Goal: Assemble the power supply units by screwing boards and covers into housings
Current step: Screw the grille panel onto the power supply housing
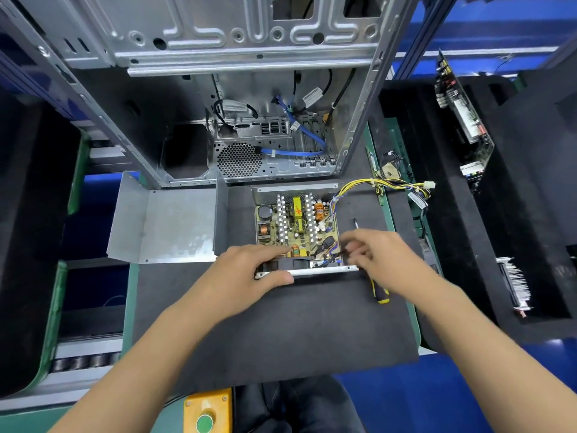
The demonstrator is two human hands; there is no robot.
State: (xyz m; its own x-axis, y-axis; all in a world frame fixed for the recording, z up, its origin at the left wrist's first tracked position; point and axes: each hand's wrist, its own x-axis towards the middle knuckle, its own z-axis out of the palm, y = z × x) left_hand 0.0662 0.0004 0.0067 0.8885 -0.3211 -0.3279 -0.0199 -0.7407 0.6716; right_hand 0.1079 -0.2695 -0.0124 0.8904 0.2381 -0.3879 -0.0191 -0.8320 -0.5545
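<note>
The open power supply housing lies on the black mat, its circuit board showing heatsinks and coils. My left hand grips the near wall, thumb on the rim and fingers inside over the black fan. My right hand hovers at the near right corner, its fingertips pinched on something small and dark that is blurred. A screwdriver with a yellow and black handle lies on the mat under that hand, its tip pointing away. The bent metal cover rests to the left of the housing.
An open computer case stands right behind the housing. A yellow cable bundle runs from the housing to the right. Black foam trays at the right hold other boards. A yellow box with a green button sits at the near edge.
</note>
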